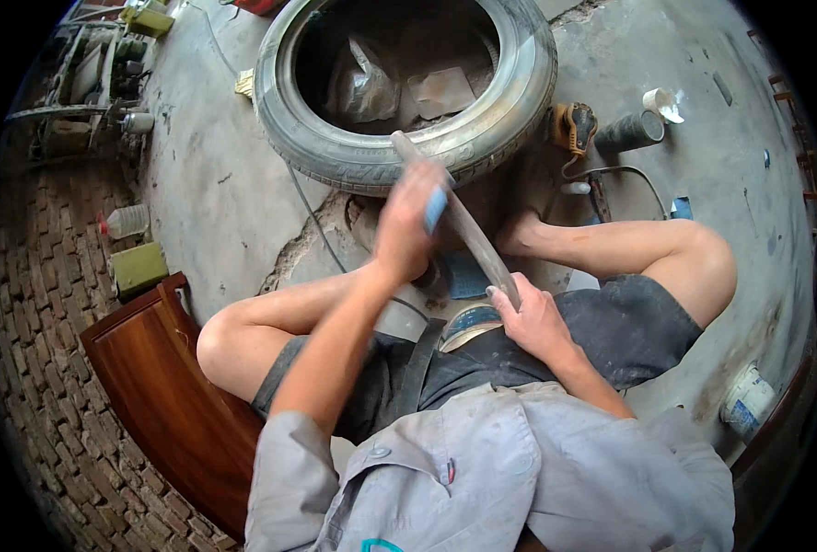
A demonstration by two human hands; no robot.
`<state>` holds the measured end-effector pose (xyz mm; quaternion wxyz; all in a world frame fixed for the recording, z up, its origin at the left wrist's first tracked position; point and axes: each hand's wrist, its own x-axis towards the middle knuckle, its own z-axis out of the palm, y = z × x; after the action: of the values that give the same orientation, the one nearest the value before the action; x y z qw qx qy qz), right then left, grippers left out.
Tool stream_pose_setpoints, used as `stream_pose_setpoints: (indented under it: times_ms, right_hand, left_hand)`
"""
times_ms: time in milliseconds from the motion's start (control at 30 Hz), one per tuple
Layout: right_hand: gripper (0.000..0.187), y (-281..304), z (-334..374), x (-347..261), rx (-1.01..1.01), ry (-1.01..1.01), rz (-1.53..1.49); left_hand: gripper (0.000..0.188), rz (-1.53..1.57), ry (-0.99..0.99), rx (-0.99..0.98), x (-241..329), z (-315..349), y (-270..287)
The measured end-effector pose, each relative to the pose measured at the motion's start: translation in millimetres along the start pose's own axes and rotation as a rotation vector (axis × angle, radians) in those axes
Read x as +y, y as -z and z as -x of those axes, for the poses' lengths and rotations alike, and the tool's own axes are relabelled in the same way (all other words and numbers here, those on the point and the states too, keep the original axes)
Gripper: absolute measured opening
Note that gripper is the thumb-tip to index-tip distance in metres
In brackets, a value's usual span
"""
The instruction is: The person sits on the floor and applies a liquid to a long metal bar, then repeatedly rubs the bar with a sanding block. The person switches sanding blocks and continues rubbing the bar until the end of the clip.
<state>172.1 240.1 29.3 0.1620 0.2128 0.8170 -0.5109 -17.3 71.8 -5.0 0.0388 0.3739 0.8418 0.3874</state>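
A long grey wooden stick slants across the space between my legs, its far end over the near rim of a tyre. Around the stick's upper part, my left hand is closed and smeared by motion, with a folded piece of blue sandpaper showing at its fingers. My right hand grips the stick's near end, thumb along the top. Whether the stick touches the tyre is hard to tell.
Inside the tyre lie a clear plastic bag and a flat piece. To the right are a yellow power tool with a cord, a dark cylinder and a white tub. A brown wooden panel and green can stand left.
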Motion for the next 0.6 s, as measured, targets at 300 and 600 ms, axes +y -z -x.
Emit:
stream_pose_setpoints:
  times_ms: [300, 600]
  right_hand:
    - [0.031, -4, 1, 9, 0.03, -0.011, 0.052]
    - [0.031, -9, 0, 7, 0.024, 0.004, -0.034]
  left_hand:
    - [0.061, 0.047, -0.145, -0.129, 10, 47, -26]
    - [0.076, 0.213, -0.14, -0.244, 40, 74, -28]
